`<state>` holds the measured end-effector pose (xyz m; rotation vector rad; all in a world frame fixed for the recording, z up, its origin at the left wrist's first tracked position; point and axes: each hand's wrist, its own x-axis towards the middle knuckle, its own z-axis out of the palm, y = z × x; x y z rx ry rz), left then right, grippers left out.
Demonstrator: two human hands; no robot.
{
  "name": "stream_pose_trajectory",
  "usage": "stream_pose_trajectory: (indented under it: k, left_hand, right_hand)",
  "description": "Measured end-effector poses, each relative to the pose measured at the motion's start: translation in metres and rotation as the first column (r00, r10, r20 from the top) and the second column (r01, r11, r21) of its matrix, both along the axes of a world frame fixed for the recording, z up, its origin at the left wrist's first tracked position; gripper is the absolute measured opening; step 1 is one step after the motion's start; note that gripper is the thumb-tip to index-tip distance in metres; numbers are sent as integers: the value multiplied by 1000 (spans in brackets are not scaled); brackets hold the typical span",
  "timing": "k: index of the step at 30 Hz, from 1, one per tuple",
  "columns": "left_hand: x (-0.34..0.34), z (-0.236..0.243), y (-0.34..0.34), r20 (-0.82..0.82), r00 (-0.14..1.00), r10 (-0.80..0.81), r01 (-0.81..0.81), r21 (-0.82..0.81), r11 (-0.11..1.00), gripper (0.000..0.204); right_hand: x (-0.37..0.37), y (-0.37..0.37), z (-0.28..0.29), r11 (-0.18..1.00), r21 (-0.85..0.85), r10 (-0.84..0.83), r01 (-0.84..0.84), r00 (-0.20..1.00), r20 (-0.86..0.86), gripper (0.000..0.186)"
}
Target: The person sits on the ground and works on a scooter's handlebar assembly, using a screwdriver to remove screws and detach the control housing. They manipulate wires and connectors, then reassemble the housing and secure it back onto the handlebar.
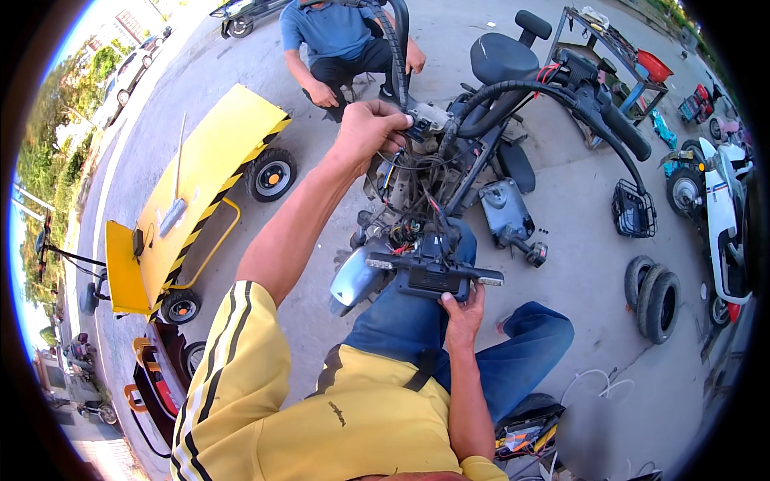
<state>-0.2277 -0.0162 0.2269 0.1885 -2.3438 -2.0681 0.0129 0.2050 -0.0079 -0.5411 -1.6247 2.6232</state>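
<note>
In front of me stands a partly stripped electric scooter, its wires bared in a tangle at the front. My left hand reaches up to the grey metal clamp at its steering head. Thumb and fingers there are pinched on a small black part, partly hidden by the fingertips. Lower down, my right hand grips a black headlight unit from below, near its right end. Short clear lamps sit at both ends of that unit, and wires run up behind it.
A silver-grey body panel is by my left knee; a grey cover lies right of the scooter. Across from me sits a person in blue. A yellow flat cart stands left, loose tyres right, a tool bench far right.
</note>
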Motion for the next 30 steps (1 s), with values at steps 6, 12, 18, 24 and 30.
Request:
stream_pose_trajectory:
  k: [6, 12, 18, 24, 30]
  left_hand:
    - [-2, 8, 3, 39, 999, -21, 22, 0, 1000, 13]
    - [1, 5, 3, 25, 1000, 2, -2, -15, 1000, 13]
    - [2, 4, 8, 46, 999, 2, -2, 4, 1000, 18]
    - [1, 4, 6, 52, 999, -7, 6, 21, 1000, 13]
    - [12, 7, -5, -59, 995, -85, 88, 41, 995, 22]
  right_hand:
    - [-1, 1, -1, 1000, -18, -4, 4, 1000, -9, 81]
    - [-3, 2, 6, 999, -50, -6, 7, 1000, 15, 83]
    - [-3, 3, 4, 999, -49, 7, -6, 999, 34, 84]
    - [-2, 0, -6, 999, -36, -28, 28, 1000, 0, 82]
    - [-1, 0, -3, 1000, -31, -3, 3, 1000, 23, 81]
